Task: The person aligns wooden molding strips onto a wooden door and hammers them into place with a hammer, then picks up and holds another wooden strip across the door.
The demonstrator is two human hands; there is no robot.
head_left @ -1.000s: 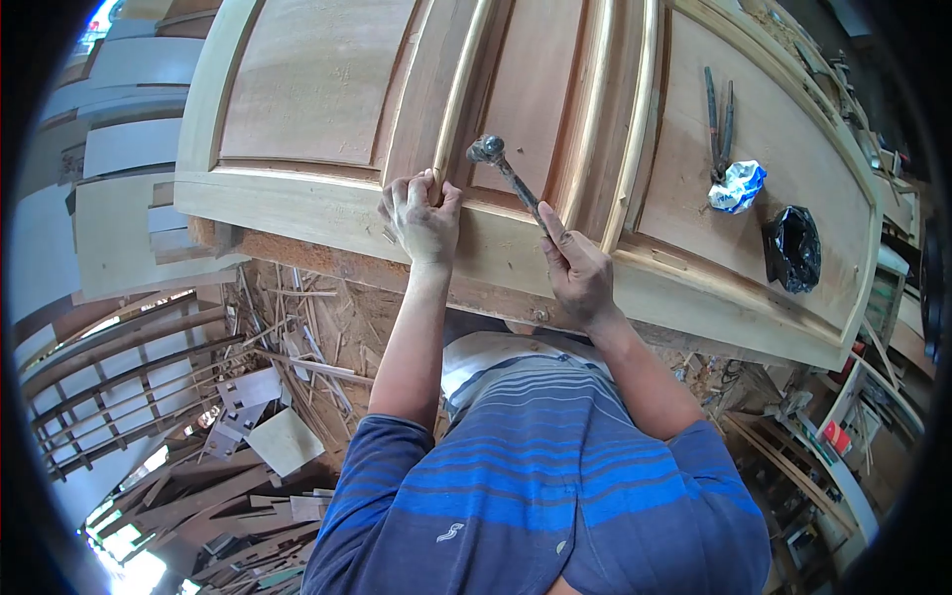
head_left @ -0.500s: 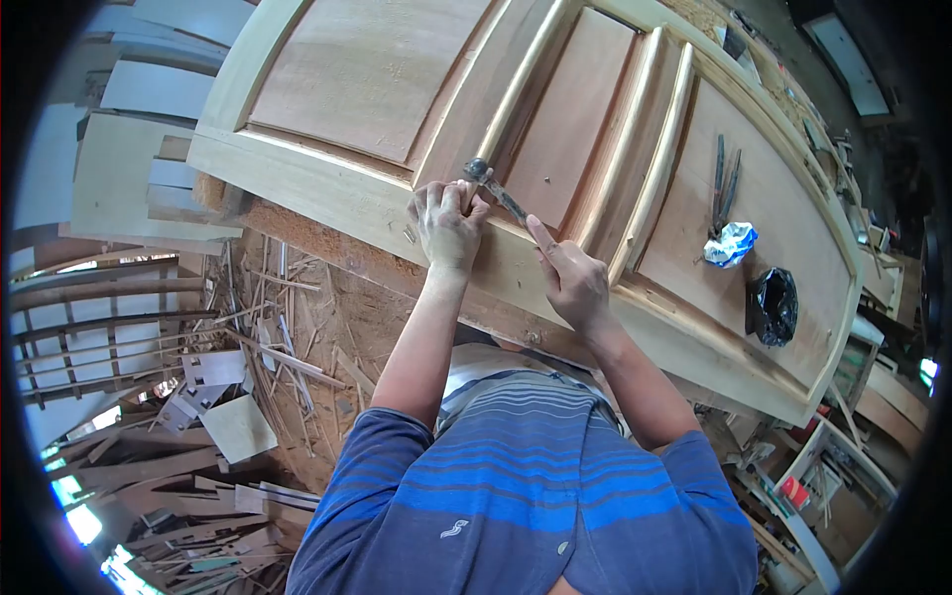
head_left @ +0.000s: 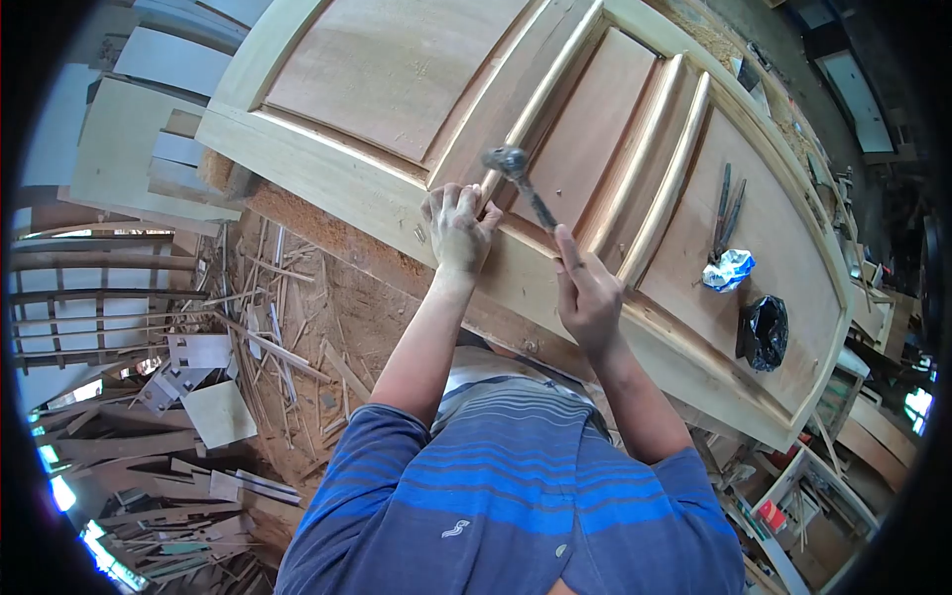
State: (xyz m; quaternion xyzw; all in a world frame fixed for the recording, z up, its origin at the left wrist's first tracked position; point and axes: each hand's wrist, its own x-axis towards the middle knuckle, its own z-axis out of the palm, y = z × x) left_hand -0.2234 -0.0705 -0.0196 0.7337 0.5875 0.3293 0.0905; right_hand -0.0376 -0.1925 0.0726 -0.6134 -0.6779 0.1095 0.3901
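A wooden panelled door [head_left: 337, 157] lies flat on a bench, with raised moulding strips between its recessed panels. My left hand [head_left: 460, 230] rests at the door's near frame, fingers curled around the lower end of a light moulding strip [head_left: 558, 67]. In my right hand [head_left: 589, 297] is a hammer [head_left: 535, 198], its slightly blurred head raised just above and right of my left fingers. Whether the left fingers also pinch a nail cannot be made out.
On the right panel lie a pair of dark-handled pincers [head_left: 727, 213], a blue-and-white crumpled packet [head_left: 729, 270] and a black plastic bag [head_left: 763, 333]. Wood offcuts [head_left: 288, 347] litter the floor at left. A shelf-like box [head_left: 813, 496] stands at lower right.
The view has turned, so the door appears rotated clockwise. The hammer head dropped close to my left fingers half a second ago and is now lifted a little away. Both hands keep their grips.
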